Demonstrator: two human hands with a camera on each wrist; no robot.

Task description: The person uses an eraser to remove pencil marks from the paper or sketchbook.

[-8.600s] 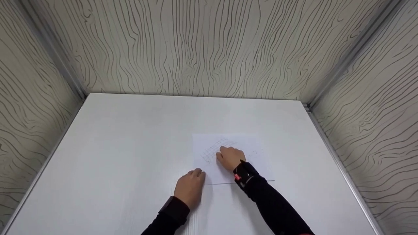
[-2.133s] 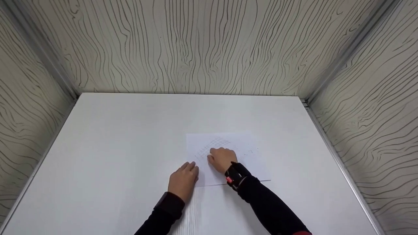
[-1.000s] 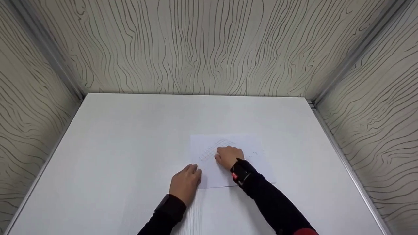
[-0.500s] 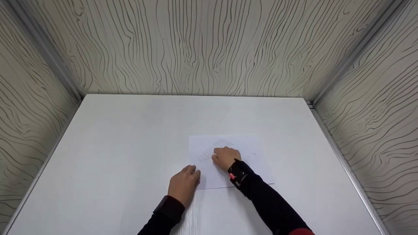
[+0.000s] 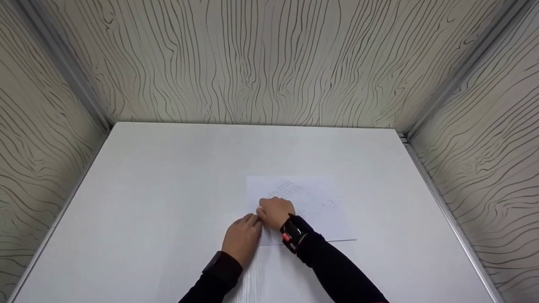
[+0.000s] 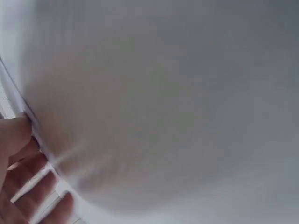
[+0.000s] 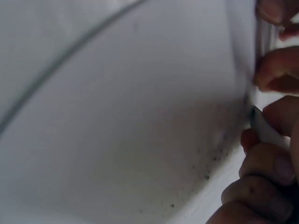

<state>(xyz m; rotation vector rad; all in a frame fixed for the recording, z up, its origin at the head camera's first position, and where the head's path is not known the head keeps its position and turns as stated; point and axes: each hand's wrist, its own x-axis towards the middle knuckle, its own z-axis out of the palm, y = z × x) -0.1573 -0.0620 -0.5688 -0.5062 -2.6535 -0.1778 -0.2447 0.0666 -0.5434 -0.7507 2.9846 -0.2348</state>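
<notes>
Shifted toward the paper's left edge over the past half-second, the right hand (image 5: pixel 276 212) is now just beside the left hand (image 5: pixel 242 238), which has kept roughly its place. Wood-patterned walls (image 5: pixel 236 54) frame a white worktop (image 5: pixel 168 176), where a sheet of paper (image 5: pixel 311 223) lies right of center, between the hands and the far wall. Judging by the scene, pencil marks are being rubbed out and the work is partway along: a faint patch of crossed lines (image 5: pixel 288 188) shows on the sheet just beyond the right hand. A next move would seem to call for a firm press from the left hand while the right strokes across those lines, since a loose edge could crease. Curled tight, the right hand pinches a small white piece (image 7: pixel 267 131), apparently an eraser, its dark tip close to the sheet's edge. The left hand rests at the sheet's left edge, fingers relaxed and slightly spread; how hard it presses, and whether the two hands touch, cannot be told. Smallest of all, dark crumbs (image 7: pixel 207 177) dot the paper near the white piece.
</notes>
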